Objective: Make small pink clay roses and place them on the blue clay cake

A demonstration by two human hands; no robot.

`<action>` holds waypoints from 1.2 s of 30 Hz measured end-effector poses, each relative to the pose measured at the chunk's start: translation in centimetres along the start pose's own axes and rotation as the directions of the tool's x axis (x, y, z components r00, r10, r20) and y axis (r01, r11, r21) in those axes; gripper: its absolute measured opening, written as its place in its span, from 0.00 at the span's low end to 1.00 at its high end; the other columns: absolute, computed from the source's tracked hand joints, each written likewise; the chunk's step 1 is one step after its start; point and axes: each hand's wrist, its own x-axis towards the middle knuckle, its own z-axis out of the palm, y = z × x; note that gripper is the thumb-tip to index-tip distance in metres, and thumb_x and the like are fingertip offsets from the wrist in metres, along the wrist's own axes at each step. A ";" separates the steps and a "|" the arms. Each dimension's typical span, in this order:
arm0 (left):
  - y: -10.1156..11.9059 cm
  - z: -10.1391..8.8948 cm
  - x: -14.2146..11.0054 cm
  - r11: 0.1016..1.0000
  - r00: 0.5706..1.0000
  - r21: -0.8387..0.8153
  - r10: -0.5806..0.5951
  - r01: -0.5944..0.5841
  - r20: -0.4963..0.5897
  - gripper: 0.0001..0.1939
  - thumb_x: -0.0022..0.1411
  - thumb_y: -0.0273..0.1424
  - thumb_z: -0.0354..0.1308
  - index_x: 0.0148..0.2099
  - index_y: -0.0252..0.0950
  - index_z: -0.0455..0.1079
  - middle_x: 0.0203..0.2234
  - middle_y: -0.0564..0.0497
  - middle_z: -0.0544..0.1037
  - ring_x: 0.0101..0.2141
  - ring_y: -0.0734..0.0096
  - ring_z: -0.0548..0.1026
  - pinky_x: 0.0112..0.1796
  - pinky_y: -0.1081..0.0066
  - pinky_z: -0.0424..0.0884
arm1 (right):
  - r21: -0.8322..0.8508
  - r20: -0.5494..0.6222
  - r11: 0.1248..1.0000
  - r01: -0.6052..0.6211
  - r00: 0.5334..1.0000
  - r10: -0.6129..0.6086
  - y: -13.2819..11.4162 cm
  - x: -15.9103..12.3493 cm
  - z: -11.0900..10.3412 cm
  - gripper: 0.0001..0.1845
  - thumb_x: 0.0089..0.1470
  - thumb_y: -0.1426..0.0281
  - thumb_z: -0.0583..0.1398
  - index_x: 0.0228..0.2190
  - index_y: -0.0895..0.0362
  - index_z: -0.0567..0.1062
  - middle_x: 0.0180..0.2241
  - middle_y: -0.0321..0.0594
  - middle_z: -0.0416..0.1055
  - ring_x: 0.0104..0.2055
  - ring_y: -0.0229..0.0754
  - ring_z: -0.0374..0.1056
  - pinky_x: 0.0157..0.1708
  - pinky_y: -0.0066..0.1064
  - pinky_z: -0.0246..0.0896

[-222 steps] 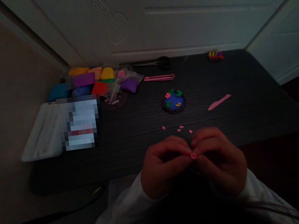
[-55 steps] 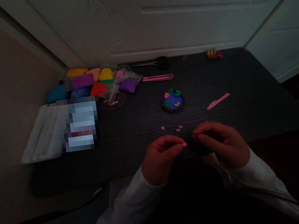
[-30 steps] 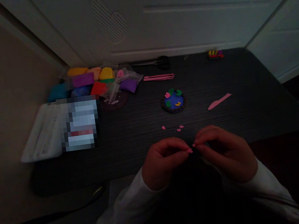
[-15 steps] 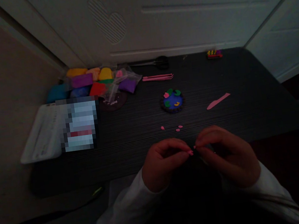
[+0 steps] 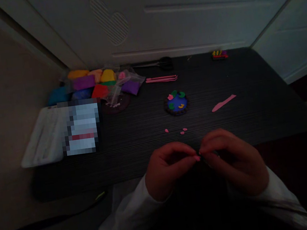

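Observation:
Between thumb and forefinger, my left hand (image 5: 168, 169) pinches a small piece of pink clay (image 5: 197, 158) just over the table's front edge. My right hand (image 5: 234, 159) is closed in a pinch close beside it; a speck of pink shows at its fingertips, too small to make out fully. Ahead of the hands lie loose pink clay petals (image 5: 182, 132) and one more pink petal (image 5: 166, 131) to their left. Beyond them sits a round clay pond (image 5: 177, 103) with a blue middle, dark rim, green leaves, a pink flower and yellow bits.
A pink clay knife (image 5: 224, 103) lies at the right. Thin pink tools (image 5: 161, 79) and dark-handled scissors (image 5: 165, 63) rest at the back. Bagged coloured clay (image 5: 84, 82), a dark round disc (image 5: 121, 106) and a white tray (image 5: 41, 137) occupy the left. A small colourful model (image 5: 219, 54) stands back right.
The fingertips of both hands have shifted slightly, and the pink piece in my left hand looks turned a little. The things on the table have stayed where they were.

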 end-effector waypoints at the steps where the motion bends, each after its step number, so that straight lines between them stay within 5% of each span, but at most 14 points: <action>1: 0.0 0.0 0.0 1.000 1.000 -0.004 0.000 0.000 0.000 0.09 0.47 0.20 0.56 0.29 0.38 0.71 0.25 0.55 0.74 0.30 0.77 0.70 0.33 0.74 0.64 | 0.003 0.000 1.000 0.001 1.000 -0.001 0.0 0.0 0.0 0.12 0.44 0.81 0.55 0.33 0.58 0.68 0.31 0.38 0.65 0.35 0.35 0.62 0.33 0.27 0.58; 9: 0.3 0.1 0.1 1.000 0.999 -0.012 0.025 -0.026 -0.033 0.06 0.46 0.21 0.57 0.27 0.36 0.71 0.25 0.54 0.72 0.30 0.76 0.69 0.33 0.74 0.63 | 0.094 -0.038 0.994 -0.057 0.997 0.061 0.2 -0.3 0.3 0.13 0.44 0.82 0.54 0.34 0.56 0.67 0.31 0.37 0.65 0.35 0.35 0.62 0.34 0.28 0.59; 21: 0.4 0.6 0.2 0.959 0.991 -0.279 -0.082 0.050 -0.104 0.04 0.43 0.23 0.59 0.26 0.34 0.71 0.20 0.53 0.72 0.25 0.77 0.68 0.29 0.74 0.63 | 0.054 -0.066 0.992 -0.117 0.991 0.120 0.7 0.0 0.4 0.09 0.44 0.76 0.57 0.31 0.55 0.71 0.30 0.37 0.69 0.33 0.36 0.66 0.33 0.28 0.62; 28: 0.7 0.9 -0.3 0.900 0.987 -0.417 -0.155 0.127 -0.032 0.04 0.45 0.23 0.58 0.27 0.34 0.70 0.20 0.53 0.71 0.27 0.77 0.68 0.30 0.76 0.65 | 0.097 -0.072 0.992 -0.083 0.993 0.090 0.1 0.1 0.1 0.09 0.45 0.77 0.57 0.31 0.55 0.72 0.30 0.37 0.70 0.33 0.36 0.66 0.33 0.28 0.62; 36: 1.7 3.0 -2.6 0.851 0.994 -0.515 -0.067 0.100 0.082 0.02 0.46 0.22 0.57 0.27 0.32 0.69 0.19 0.53 0.70 0.23 0.81 0.66 0.25 0.77 0.62 | 0.016 -0.085 0.997 0.070 0.994 -0.068 -3.1 -1.5 -0.8 0.11 0.44 0.79 0.57 0.32 0.55 0.70 0.30 0.36 0.68 0.33 0.34 0.65 0.33 0.26 0.60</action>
